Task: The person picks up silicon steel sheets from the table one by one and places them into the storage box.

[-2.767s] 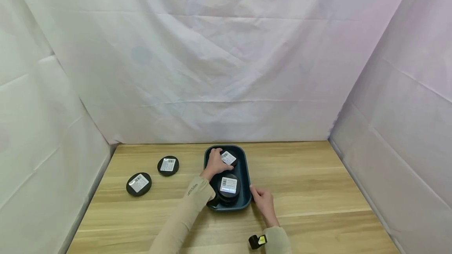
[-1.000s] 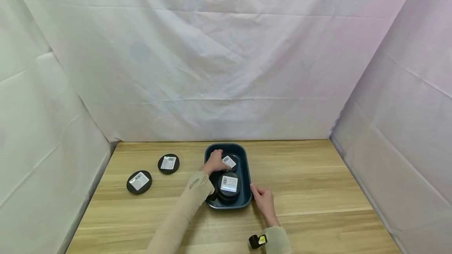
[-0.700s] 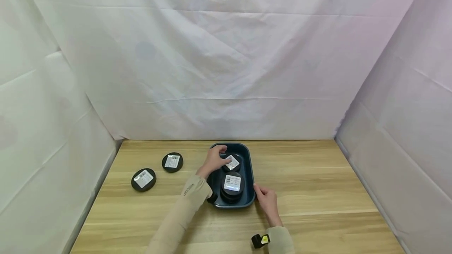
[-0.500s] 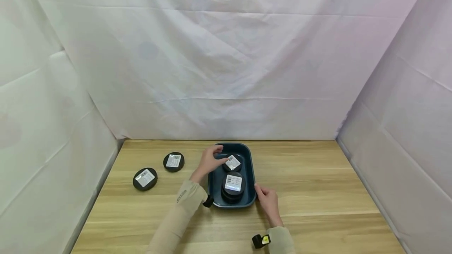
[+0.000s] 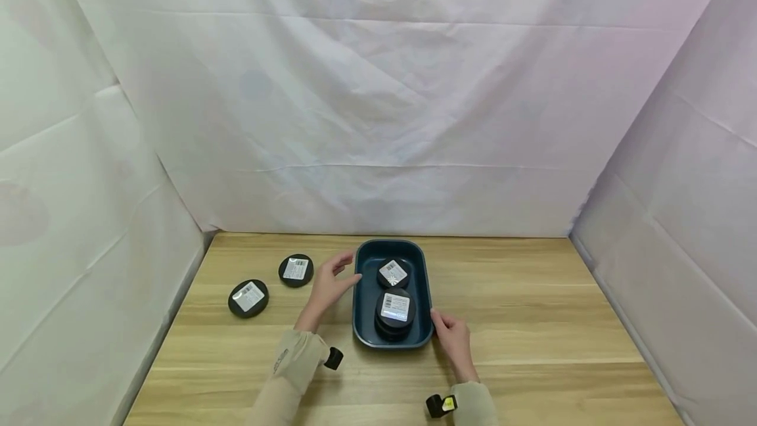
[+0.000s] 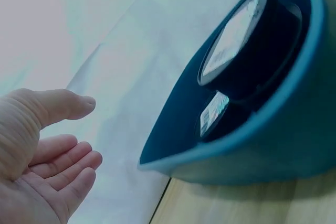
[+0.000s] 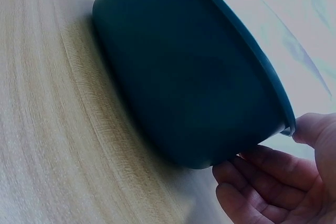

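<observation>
A dark teal rectangular plastic bin [image 5: 363,307] stands on the table, holding black round discs with white barcode labels. A single labelled disc [image 5: 393,273] lies toward the back of the bin; a stack of discs [image 5: 395,311] sits in front of it. My left hand [image 5: 328,284] is just left of the bin, thumb and fingers spread around nothing. In the left wrist view that hand [image 6: 47,156] is apart from the bin wall. My right hand [image 5: 454,342] holds the bin's right side near the front corner, its thumb at the rim and fingers against the outer wall [image 7: 178,77].
Two more black discs lie label up on the table's left: a nearer disc [image 5: 248,298] and a farther disc [image 5: 296,271]. White cloth [image 5: 378,117] hangs behind and on both sides of the wooden table [image 5: 532,321].
My left hand has let go of the rear disc, come out of the bin and moved left over the table. The right hand keeps its place at the bin. The head view has shifted slightly.
</observation>
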{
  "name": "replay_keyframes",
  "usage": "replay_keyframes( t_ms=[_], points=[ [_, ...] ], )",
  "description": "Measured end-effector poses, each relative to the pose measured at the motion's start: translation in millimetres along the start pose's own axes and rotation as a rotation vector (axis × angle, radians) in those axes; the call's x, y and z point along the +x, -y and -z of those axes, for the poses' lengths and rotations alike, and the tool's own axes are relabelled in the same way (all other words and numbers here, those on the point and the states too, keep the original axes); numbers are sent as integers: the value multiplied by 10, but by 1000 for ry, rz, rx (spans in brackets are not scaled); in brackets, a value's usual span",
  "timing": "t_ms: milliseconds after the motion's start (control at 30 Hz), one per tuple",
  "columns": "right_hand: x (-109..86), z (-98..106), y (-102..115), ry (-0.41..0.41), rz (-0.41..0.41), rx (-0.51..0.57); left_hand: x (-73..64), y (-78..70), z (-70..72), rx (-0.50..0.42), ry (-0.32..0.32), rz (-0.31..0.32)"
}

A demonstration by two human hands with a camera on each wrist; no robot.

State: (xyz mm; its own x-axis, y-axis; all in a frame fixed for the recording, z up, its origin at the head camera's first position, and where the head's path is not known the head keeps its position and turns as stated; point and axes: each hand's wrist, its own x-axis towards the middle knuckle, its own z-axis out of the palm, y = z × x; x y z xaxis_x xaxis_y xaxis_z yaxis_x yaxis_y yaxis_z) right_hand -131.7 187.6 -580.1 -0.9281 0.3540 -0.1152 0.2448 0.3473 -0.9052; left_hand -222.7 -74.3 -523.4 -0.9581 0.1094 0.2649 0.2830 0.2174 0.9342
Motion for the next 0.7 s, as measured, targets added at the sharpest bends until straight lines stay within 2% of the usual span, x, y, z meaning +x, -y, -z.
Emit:
replay_keyframes(
  t_ms=[133, 267, 500, 700],
  points=[
    [-3, -4, -8, -12, 1, -9, -87, 32, 71, 16, -40, 18],
    [-11, 3, -10, -18, -4, -18, -155, 55, 130, 21, -85, -2],
    [-7, 12, -9, -21, -10, -2, -194, 101, 200, 36, -114, 9],
    [-4, 4, -6, -16, 1, 1, -243, 214, 306, 42, -180, 30]
  ],
)
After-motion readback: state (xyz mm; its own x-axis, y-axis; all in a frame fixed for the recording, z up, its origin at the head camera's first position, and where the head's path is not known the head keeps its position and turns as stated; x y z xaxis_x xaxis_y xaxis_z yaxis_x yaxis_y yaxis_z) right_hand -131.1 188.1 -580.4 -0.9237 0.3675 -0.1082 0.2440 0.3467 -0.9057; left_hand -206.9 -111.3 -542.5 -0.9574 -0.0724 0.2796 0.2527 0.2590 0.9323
